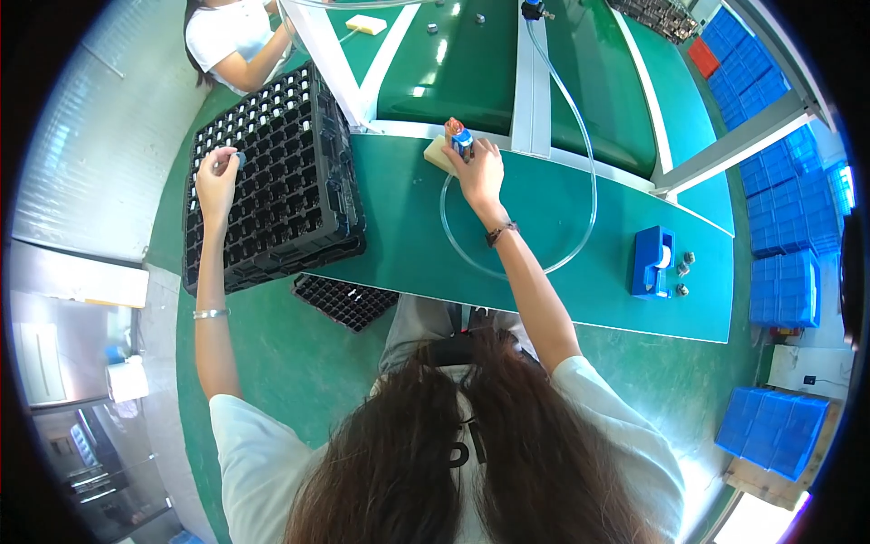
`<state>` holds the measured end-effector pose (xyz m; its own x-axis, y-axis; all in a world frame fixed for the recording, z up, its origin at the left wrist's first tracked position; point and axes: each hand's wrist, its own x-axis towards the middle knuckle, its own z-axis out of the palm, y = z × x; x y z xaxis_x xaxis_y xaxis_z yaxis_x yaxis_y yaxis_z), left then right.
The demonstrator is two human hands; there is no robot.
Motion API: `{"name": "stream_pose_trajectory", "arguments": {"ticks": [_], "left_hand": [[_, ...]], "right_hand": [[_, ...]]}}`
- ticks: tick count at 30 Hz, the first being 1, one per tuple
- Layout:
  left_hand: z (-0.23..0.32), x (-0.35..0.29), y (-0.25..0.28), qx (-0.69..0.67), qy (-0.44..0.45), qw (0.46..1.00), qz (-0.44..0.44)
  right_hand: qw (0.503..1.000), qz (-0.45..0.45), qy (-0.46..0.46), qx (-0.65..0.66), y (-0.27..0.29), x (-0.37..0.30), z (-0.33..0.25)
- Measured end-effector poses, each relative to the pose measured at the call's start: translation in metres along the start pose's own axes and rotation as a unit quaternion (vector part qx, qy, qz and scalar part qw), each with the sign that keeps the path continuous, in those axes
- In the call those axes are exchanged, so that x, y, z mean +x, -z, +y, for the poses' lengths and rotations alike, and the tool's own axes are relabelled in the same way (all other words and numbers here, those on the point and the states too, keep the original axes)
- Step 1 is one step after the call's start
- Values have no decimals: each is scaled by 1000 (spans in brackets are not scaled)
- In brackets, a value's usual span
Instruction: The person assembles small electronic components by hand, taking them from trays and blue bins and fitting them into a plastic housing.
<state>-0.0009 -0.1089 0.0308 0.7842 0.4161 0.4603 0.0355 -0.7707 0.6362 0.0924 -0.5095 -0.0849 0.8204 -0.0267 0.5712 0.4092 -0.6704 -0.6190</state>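
My left hand [217,181] is over the left side of a black compartment tray [281,181], on top of a stack. Its thumb and fingers pinch a small grey round part [240,160], partly hidden. White-topped pieces [265,119] fill several far pockets of the tray; many nearer pockets look dark. On the green bench, my right hand [482,174] is closed around a small blue tool with an orange top [460,139]. A pale yellow block [439,156] lies right beside the tool. The loop of a clear hose [589,172] runs down close to this hand.
A blue tape dispenser [649,263] and several small metal parts [683,270] sit at the bench's right end. Behind is a green conveyor belt [444,72] with a white frame post [326,54]. Another person [231,41] works at far left. Blue crates [784,286] stand right.
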Motion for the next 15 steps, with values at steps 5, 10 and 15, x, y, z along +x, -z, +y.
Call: {"name": "stream_pose_trajectory", "arguments": {"ticks": [5,10,15], "left_hand": [[34,-40,8,-107,17,994,-32],[85,-87,18,-200,67,976,-46],[123,-138,29,-253,97,959,-83]], "right_hand": [[1000,4,-1,10,-1,-1,-2],[999,-28,-14,-32,11,-5,1],[998,-49,-43,-4,33,-12,4]]}}
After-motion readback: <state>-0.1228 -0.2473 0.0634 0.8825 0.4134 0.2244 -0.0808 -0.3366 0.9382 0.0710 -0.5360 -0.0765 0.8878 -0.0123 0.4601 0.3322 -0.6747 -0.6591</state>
